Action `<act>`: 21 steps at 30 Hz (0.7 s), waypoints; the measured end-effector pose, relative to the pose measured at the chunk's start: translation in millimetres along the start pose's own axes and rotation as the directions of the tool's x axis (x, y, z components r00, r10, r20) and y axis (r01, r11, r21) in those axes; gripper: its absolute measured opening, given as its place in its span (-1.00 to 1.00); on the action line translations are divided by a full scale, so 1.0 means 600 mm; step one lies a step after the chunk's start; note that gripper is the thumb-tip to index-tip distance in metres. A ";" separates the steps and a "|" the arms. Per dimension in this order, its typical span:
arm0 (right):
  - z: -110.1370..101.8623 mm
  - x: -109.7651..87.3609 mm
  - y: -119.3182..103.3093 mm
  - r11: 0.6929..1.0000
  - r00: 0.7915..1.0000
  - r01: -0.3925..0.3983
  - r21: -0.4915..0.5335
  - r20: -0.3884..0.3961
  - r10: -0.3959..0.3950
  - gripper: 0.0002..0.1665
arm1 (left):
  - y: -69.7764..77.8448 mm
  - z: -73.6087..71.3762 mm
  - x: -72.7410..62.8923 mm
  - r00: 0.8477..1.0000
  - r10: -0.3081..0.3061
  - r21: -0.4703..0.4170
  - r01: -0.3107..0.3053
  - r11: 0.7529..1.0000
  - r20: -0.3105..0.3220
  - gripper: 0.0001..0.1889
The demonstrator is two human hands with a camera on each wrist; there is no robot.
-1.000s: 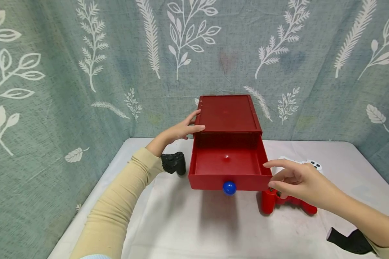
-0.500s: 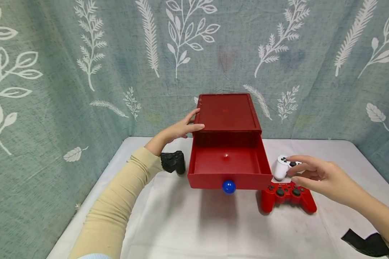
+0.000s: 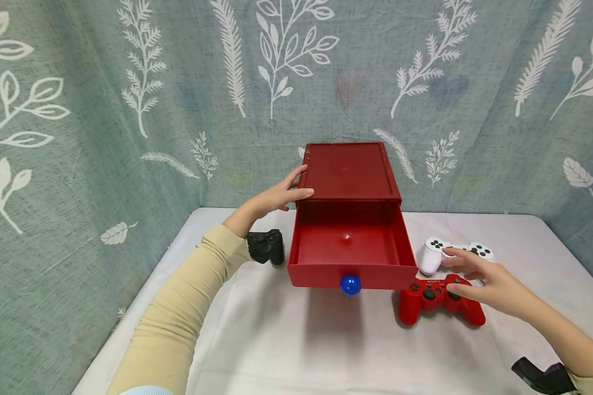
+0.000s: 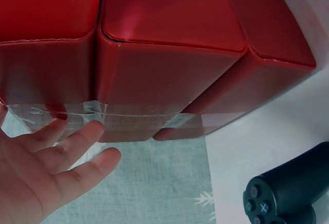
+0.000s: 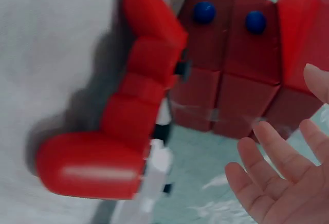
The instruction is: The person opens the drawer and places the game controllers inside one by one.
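A red drawer cabinet point(image 3: 348, 171) stands on the table with its top drawer point(image 3: 343, 247) pulled out. A blue ball knob point(image 3: 350, 286) sits on that drawer's front, and I see nothing inside it. My left hand point(image 3: 275, 198) rests at the cabinet's upper left edge, fingers extended; in the left wrist view the fingers lie beside the taped stack. My right hand point(image 3: 494, 282) hovers with loose, bent fingers, holding nothing. Under and beside it lie a red game controller point(image 3: 437, 300) and a white game controller point(image 3: 431, 255), both partly covered by the hand in the head view.
Left of the cabinet lies a black game controller point(image 3: 267, 247), partly behind my left forearm. A white cloth point(image 3: 257, 340) covers the table. Behind it hangs a green-grey curtain point(image 3: 346, 71) with white leaf prints. Two lower drawers with blue knobs point(image 5: 255, 22) are closed.
My right hand has moved right, away from the drawer's front right corner, and now hangs over the controllers. The left hand and the drawer have stayed in place.
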State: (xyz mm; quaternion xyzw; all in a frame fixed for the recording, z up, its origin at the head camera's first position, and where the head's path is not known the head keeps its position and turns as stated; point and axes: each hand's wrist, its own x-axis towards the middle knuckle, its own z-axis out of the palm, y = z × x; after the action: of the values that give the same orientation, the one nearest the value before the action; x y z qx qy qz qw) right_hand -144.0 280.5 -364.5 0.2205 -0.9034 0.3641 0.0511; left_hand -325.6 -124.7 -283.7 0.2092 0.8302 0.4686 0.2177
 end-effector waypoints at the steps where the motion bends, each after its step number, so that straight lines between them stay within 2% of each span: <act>1: 0.003 0.000 0.005 1.000 1.000 -0.015 -0.005 0.003 0.015 -0.28 | 0.000 0.000 0.000 1.000 0.001 0.001 -0.001 1.000 -0.002 -0.21; 8: 0.017 0.003 0.043 0.997 0.996 -0.065 -0.048 0.063 0.068 -0.25 | -0.004 0.001 0.000 1.000 0.003 0.010 -0.003 1.000 -0.012 -0.21; 11: 0.024 0.001 0.057 0.996 0.997 -0.058 -0.066 0.047 0.062 -0.27 | -0.004 0.000 0.001 1.000 0.003 0.010 -0.003 1.000 -0.011 -0.20; 15: 0.033 -0.004 0.074 0.999 0.997 -0.042 -0.028 0.056 0.043 -0.25 | -0.003 0.000 0.002 1.000 -0.002 0.004 0.002 1.000 -0.006 -0.20; 21: 0.041 -0.008 0.093 0.994 0.988 -0.107 -0.008 0.111 0.107 -0.20 | -0.002 -0.001 0.002 1.000 -0.001 -0.006 0.001 1.000 0.004 -0.22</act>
State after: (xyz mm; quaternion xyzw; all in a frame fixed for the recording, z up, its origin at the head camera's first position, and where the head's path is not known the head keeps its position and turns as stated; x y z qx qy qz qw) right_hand -162.0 301.0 -419.3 0.1914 -0.9159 0.3524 -0.0185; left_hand -327.3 -125.0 -284.9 0.2091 0.8283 0.4708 0.2204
